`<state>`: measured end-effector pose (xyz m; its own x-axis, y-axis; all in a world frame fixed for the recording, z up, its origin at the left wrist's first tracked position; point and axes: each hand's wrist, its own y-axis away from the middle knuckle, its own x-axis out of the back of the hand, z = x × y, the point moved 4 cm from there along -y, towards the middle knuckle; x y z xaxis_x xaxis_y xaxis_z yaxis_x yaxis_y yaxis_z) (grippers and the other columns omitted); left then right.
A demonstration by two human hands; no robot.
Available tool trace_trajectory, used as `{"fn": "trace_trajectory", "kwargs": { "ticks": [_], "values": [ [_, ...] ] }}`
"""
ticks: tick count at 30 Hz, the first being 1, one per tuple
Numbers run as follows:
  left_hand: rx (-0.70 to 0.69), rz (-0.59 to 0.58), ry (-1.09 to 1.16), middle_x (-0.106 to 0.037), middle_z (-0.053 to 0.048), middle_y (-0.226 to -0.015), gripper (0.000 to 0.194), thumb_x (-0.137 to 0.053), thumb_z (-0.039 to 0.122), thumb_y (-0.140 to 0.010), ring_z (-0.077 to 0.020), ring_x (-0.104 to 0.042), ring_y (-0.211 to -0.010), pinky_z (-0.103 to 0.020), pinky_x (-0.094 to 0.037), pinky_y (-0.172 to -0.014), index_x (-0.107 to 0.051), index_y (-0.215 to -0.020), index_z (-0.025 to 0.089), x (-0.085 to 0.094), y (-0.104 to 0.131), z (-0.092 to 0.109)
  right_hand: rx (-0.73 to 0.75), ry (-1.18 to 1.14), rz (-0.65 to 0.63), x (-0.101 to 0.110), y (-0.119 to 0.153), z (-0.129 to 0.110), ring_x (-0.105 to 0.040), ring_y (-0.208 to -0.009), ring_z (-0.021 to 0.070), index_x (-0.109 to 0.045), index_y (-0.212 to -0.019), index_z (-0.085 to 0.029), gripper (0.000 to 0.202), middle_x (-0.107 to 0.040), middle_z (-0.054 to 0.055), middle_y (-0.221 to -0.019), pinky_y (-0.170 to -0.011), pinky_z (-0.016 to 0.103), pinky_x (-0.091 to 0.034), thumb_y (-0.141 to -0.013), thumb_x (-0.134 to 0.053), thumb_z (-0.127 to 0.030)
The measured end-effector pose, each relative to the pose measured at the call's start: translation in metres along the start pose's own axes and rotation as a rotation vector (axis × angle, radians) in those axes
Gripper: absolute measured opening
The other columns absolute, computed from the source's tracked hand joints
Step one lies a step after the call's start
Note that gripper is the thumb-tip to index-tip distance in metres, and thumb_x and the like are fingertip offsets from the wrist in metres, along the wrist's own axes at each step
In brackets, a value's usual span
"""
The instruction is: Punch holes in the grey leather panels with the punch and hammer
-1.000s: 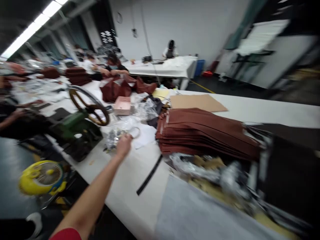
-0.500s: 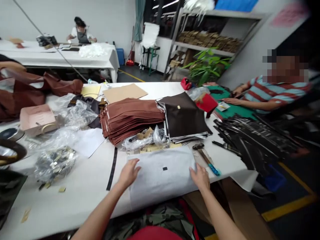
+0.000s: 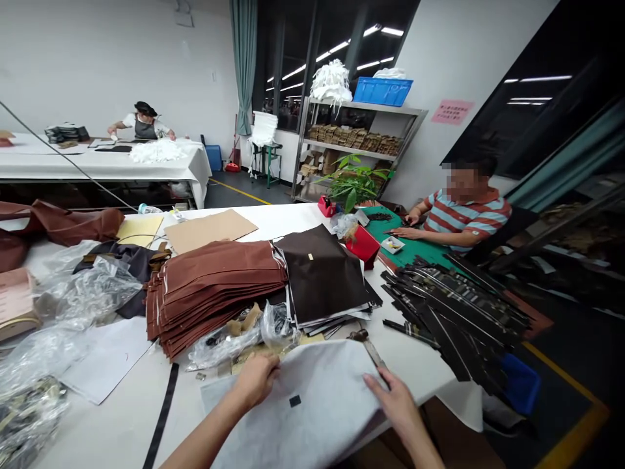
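Note:
A pale grey fabric panel (image 3: 322, 391) with a small dark square near its middle lies before me, its far edge lifted in a curve. At its upper left edge my left hand (image 3: 256, 381) is closed, pinching the fabric. My right hand (image 3: 398, 404) grips the right side, thumb on top and the other fingers partly hidden at the edge. Just beyond the right hand lies a hammer (image 3: 374, 355), its handle partly covered by the panel and hand. A stack of reddish-brown panels (image 3: 215, 280) and a pile of dark brown panels (image 3: 322, 273) sit behind the fabric.
Plastic bags (image 3: 234, 342) with small parts lie beyond the panel. A black strip (image 3: 163, 410) is at left. Dark strips (image 3: 454, 306) cover the table's right end, near a co-worker (image 3: 463, 208) at a green mat (image 3: 415, 244). Another person (image 3: 144, 124) works at a far table.
The fabric panel was lying flat under both hands; now its far edge is raised and both hands have closed on it. My view has tilted up and turned right.

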<state>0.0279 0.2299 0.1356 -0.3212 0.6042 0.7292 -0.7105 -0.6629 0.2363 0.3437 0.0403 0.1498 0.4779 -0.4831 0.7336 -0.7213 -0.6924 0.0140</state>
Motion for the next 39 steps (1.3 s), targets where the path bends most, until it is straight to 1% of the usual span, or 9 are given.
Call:
{"fn": "trace_trajectory", "kwargs": {
  "ticks": [3,6,9,12,17,21,25,31,39],
  "values": [
    [-0.04,0.079,0.113,-0.067,-0.002,-0.08,0.023,-0.052,0.035,-0.097,-0.0206,-0.063,-0.078,-0.029,-0.046,-0.073,-0.059,-0.079,0.021,0.04,-0.025,0.028,0.105,0.08,-0.067,0.07,-0.081,-0.064,-0.072,-0.088,0.0325,-0.077,-0.098,-0.024,0.048,-0.077,0.006,-0.094,-0.074,0.039,-0.058,-0.076,-0.069,-0.066],
    [-0.011,0.228,0.209,-0.067,-0.001,-0.085,0.031,-0.045,0.041,-0.102,-0.0194,-0.063,-0.082,-0.027,-0.048,-0.071,-0.06,-0.087,0.019,0.081,-0.09,0.049,0.483,0.237,-0.026,0.108,-0.203,-0.179,-0.069,-0.089,0.0294,-0.076,-0.102,-0.023,0.043,-0.074,0.006,-0.096,-0.078,0.039,-0.053,-0.084,-0.067,-0.061],
    [0.064,0.384,0.262,-0.068,-0.004,-0.101,0.029,-0.049,0.041,-0.104,-0.0205,-0.066,-0.095,-0.033,-0.054,-0.083,-0.064,-0.103,0.015,0.113,-0.176,0.054,0.774,0.364,0.105,0.086,-0.309,-0.279,-0.057,-0.121,0.0366,-0.069,-0.126,-0.017,0.047,-0.066,0.014,-0.129,-0.104,0.054,-0.04,-0.088,-0.07,-0.045],
    [0.174,0.463,0.267,-0.066,-0.008,-0.115,0.032,-0.061,0.041,-0.101,-0.0218,-0.066,-0.1,-0.042,-0.057,-0.088,-0.063,-0.118,0.014,0.121,-0.245,0.047,0.754,0.39,0.1,0.032,-0.355,-0.296,-0.047,-0.131,0.0451,-0.053,-0.145,-0.006,0.07,-0.052,0.025,-0.146,-0.108,0.067,-0.031,-0.086,-0.074,-0.038],
    [0.29,0.489,0.229,-0.058,-0.013,-0.137,0.041,-0.061,0.037,-0.1,-0.0285,-0.059,-0.122,-0.053,-0.049,-0.104,-0.056,-0.135,0.016,0.067,-0.227,0.029,0.869,0.273,-0.06,-0.049,-0.263,-0.175,-0.049,-0.136,0.0308,-0.056,-0.144,-0.018,0.05,-0.054,0.015,-0.148,-0.112,0.048,-0.042,-0.096,-0.06,-0.032],
    [0.258,0.323,0.275,-0.057,-0.014,-0.143,0.04,-0.055,0.035,-0.099,-0.0277,-0.051,-0.136,-0.046,-0.039,-0.116,-0.06,-0.136,0.02,-0.03,-0.096,0.028,0.812,0.097,-0.143,-0.078,-0.139,-0.052,-0.062,-0.118,0.0318,-0.062,-0.136,-0.017,0.04,-0.068,0.017,-0.126,-0.1,0.053,-0.051,-0.103,-0.044,-0.033],
    [0.243,0.02,0.425,-0.077,-0.004,-0.102,0.022,-0.068,0.046,-0.088,-0.0227,-0.071,-0.101,-0.03,-0.055,-0.094,-0.077,-0.098,0.029,-0.114,0.035,0.045,0.792,-0.006,-0.432,-0.096,-0.039,0.014,-0.067,-0.104,0.0309,-0.07,-0.123,-0.023,0.033,-0.073,0.012,-0.112,-0.09,0.05,-0.057,-0.103,-0.045,-0.033],
    [0.401,0.093,0.515,-0.075,-0.008,-0.114,0.032,-0.05,0.041,-0.099,-0.025,-0.068,-0.109,-0.035,-0.052,-0.1,-0.075,-0.111,0.024,-0.136,0.123,0.014,0.68,0.068,-0.604,-0.125,0.003,0.019,-0.062,-0.105,0.0327,-0.074,-0.116,-0.02,0.034,-0.072,0.013,-0.111,-0.095,0.052,-0.051,-0.101,-0.048,-0.035],
    [0.679,0.324,0.635,-0.069,-0.012,-0.123,0.032,-0.053,0.031,-0.103,-0.0239,-0.068,-0.111,-0.044,-0.054,-0.102,-0.063,-0.128,0.015,-0.134,0.106,-0.052,0.47,0.183,-0.691,-0.185,0.017,-0.021,-0.065,-0.106,0.0284,-0.073,-0.12,-0.015,0.034,-0.072,0.014,-0.113,-0.099,0.042,-0.049,-0.095,-0.052,-0.024]
  ]
}}
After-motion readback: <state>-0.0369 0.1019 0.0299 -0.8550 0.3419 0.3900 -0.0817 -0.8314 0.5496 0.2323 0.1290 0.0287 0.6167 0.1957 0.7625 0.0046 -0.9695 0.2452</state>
